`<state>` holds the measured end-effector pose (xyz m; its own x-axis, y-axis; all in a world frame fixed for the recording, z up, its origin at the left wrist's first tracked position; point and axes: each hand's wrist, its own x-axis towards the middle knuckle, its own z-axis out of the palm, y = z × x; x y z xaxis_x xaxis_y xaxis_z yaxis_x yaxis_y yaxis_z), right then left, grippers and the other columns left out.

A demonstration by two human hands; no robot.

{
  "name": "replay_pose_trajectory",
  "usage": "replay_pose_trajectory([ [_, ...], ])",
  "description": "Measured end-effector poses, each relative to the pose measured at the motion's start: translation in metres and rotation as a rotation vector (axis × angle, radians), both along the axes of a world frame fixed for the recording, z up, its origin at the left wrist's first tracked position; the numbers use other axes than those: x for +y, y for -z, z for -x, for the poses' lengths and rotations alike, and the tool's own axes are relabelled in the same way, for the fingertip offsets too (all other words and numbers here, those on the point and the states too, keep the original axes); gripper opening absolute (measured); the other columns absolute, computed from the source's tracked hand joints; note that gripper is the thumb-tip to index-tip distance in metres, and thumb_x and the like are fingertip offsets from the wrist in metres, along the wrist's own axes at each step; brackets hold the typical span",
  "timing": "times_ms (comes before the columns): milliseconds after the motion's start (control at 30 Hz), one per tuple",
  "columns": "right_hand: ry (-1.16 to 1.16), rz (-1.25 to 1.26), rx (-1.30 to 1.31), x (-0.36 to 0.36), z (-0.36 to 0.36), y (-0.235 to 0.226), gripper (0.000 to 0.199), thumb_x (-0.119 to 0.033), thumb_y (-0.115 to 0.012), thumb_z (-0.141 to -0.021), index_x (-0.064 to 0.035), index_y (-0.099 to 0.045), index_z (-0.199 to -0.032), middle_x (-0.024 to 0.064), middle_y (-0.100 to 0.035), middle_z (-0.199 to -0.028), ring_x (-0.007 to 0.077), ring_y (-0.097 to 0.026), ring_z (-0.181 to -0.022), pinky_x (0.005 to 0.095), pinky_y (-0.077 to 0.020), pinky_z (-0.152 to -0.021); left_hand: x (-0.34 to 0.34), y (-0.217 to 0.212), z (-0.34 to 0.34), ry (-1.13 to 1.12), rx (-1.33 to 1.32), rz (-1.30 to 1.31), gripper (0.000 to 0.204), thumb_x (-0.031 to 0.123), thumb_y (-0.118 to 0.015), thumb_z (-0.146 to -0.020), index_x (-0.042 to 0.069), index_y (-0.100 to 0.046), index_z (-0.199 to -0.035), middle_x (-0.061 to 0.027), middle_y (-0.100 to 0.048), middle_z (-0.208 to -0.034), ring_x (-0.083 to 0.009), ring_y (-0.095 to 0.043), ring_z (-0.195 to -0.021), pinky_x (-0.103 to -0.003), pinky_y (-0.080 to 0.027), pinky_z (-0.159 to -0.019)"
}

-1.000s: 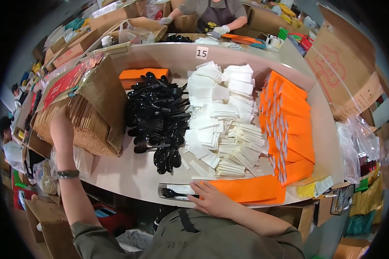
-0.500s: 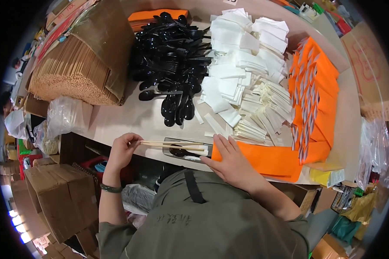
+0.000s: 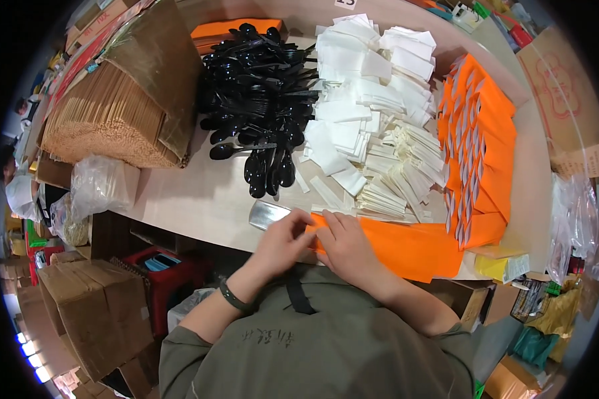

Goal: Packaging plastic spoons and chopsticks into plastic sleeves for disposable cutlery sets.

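The left hand (image 3: 283, 241) has moved to the orange pouch (image 3: 412, 247), the chopsticks now out of sight.

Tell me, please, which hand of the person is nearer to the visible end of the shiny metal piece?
Left. The left hand is just right of the shiny metal piece's visible end; the right hand lies farther right, on the orange pouch.

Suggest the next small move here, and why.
Probably ease the pouch rightward off the metal tray: the tray's end sticks out past the left hand, which is at the pouch's left end, and the right hand lies on the pouch, well placed to draw it.
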<state>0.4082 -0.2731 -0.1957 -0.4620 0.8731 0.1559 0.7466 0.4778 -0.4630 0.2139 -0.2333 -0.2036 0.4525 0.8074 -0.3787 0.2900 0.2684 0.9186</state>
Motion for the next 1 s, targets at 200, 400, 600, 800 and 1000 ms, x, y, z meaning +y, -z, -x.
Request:
replay_pose_trajectory([
  [200, -0.020, -0.014, 0.010, 0.008, -0.018, -0.024, 0.044, -0.015, -0.077, -0.070, -0.0078, -0.058, -0.109, 0.0219, -0.057, -0.116, 0.0384, -0.056, -0.106, 0.0478, -0.0457, -0.093, -0.003, -0.047, 0.015, 0.095, 0.573, -1.016, 0.065, 0.022, -0.082, -0.076, 0.002, -0.051, -0.129, -0.0150, -0.062, -0.111, -0.0298, -0.064, -0.096, -0.039, -0.051, -0.090],
  [400, -0.196, -0.039, -0.035, 0.040, -0.063, -0.047, 0.019, -0.021, -0.077, -0.073, -0.0099, -0.065, -0.082, 0.0099, -0.055, -0.084, 0.0283, -0.058, -0.078, 0.0369, -0.0477, -0.063, 0.007, -0.021, 0.018, 0.348, 0.645, -0.914, 0.042, 0.018, -0.080, -0.066, 0.009, -0.055, -0.099, -0.0105, -0.062, -0.088, -0.0341, -0.063, -0.083, -0.044, -0.050, -0.070],
  [600, 0.034, -0.168, -0.238, 0.017, -0.167, -0.061, 0.035, -0.028, -0.084, -0.069, -0.0070, -0.067, -0.092, 0.0191, -0.060, -0.114, 0.0366, -0.057, -0.108, 0.0434, -0.0482, -0.088, 0.002, -0.034, 0.020, 0.252, 0.235, -0.173, 0.039, 0.020, -0.078, -0.074, 0.001, -0.057, -0.100, -0.0120, -0.065, -0.087, -0.0272, -0.065, -0.079, -0.037, -0.053, -0.073],
  [800, -0.158, 0.197, -0.002, 0.001, -0.069, -0.023, 0.037, -0.026, -0.070, -0.076, -0.0003, -0.061, -0.101, 0.0262, -0.052, -0.129, 0.0427, -0.049, -0.123, 0.0495, -0.0412, -0.102, -0.016, -0.037, -0.043, 0.776, -0.108, -0.154, 0.055, 0.011, -0.076, -0.074, 0.000, -0.055, -0.124, -0.0188, -0.058, -0.121, -0.0259, -0.061, -0.106, -0.036, -0.050, -0.091],
  [1000, 0.316, 0.041, -0.045, -0.024, -0.049, -0.029, 0.034, -0.034, -0.065, -0.091, -0.0025, -0.058, -0.081, 0.0160, -0.062, -0.080, 0.0345, -0.062, -0.078, 0.0442, -0.0492, -0.066, -0.008, -0.007, 0.011, 0.038, 0.516, -0.367, 0.036, 0.014, -0.074, -0.074, 0.004, -0.060, -0.107, -0.0144, -0.063, -0.083, -0.0326, -0.064, -0.077, -0.040, -0.051, -0.069],
])
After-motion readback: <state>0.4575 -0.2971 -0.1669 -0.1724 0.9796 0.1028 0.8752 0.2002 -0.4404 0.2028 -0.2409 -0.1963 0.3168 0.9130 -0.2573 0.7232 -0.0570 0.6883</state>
